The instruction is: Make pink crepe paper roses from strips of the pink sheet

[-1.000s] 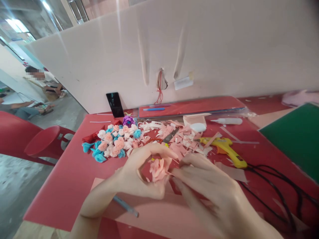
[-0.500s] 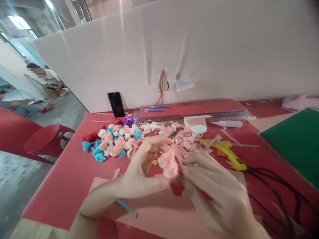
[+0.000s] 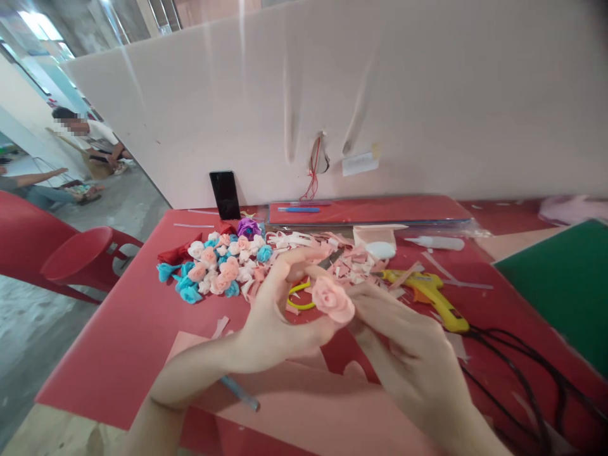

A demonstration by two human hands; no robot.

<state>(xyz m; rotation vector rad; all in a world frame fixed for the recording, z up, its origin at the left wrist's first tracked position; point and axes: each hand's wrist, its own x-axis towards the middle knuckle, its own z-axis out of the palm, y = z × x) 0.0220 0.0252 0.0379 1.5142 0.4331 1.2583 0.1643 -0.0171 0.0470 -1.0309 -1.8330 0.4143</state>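
Note:
A pale pink paper rose (image 3: 332,299) is held up in front of me, its petals facing up and toward me. My left hand (image 3: 275,316) curves around its left side, thumb below and a finger behind the petals. From the right, my right hand (image 3: 408,348) pinches the rose at its base, which the fingers hide. Behind the rose lie scissors with a yellow handle (image 3: 301,304), partly covered by my left hand. Under both hands is a large pink paper sheet (image 3: 294,405) with a blue-grey pen (image 3: 241,394) on it.
Finished paper flowers (image 3: 221,269) are heaped at the left, beside pink paper scraps (image 3: 351,263). A yellow glue gun (image 3: 434,294) with black cables lies at the right, near a white bottle (image 3: 439,243). A phone (image 3: 225,195) leans on the white panel (image 3: 213,120). Two people sit beyond.
The rose has moved slightly up and right and turned, showing more of its spiral. My right hand has shifted up with it. More of the yellow scissors handle shows.

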